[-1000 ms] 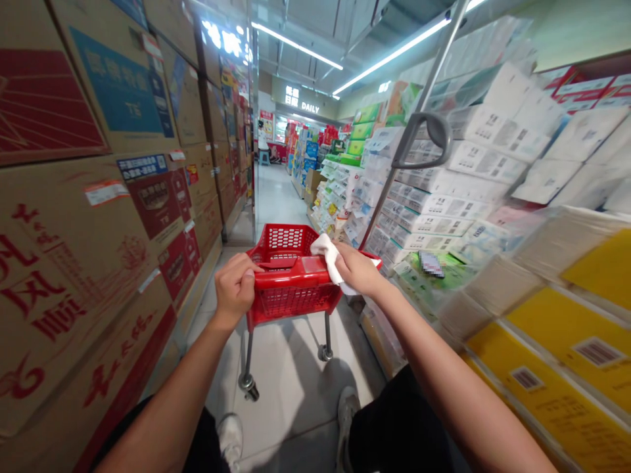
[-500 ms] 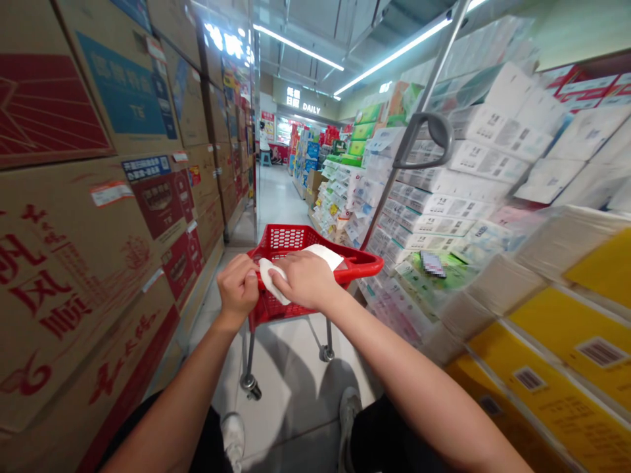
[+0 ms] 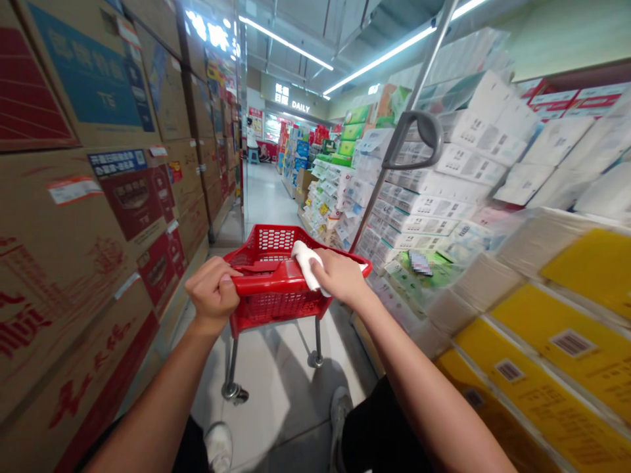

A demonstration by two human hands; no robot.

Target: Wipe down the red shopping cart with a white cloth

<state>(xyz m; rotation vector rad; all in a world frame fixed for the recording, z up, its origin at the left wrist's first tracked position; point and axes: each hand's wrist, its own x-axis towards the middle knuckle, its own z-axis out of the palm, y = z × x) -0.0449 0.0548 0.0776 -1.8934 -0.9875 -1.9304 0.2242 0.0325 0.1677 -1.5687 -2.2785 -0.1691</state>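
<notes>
A red plastic shopping cart [image 3: 269, 303] on metal legs stands right in front of me. My left hand [image 3: 213, 289] is closed round the left end of its red handlebar [image 3: 269, 284]. Toward the bar's right end, my right hand [image 3: 340, 274] grips a white cloth [image 3: 306, 264] folded over the bar and pressed against it. The right hand's fingertips are hidden behind the cloth and bar. Through the holes of the cart's basket the floor shows.
Stacked cardboard boxes [image 3: 64, 263] line the left side. Packs of tissue paper [image 3: 424, 217] and yellow packages [image 3: 566, 322] are piled on the right. A pole with a grey handle [image 3: 417, 141] leans near the cart's right side. A person [image 3: 251, 135] is far down the aisle [image 3: 269, 190].
My right hand has slid the white cloth rightward along the handlebar, away from my left hand, baring the bar's middle. My left hand still holds the left end.
</notes>
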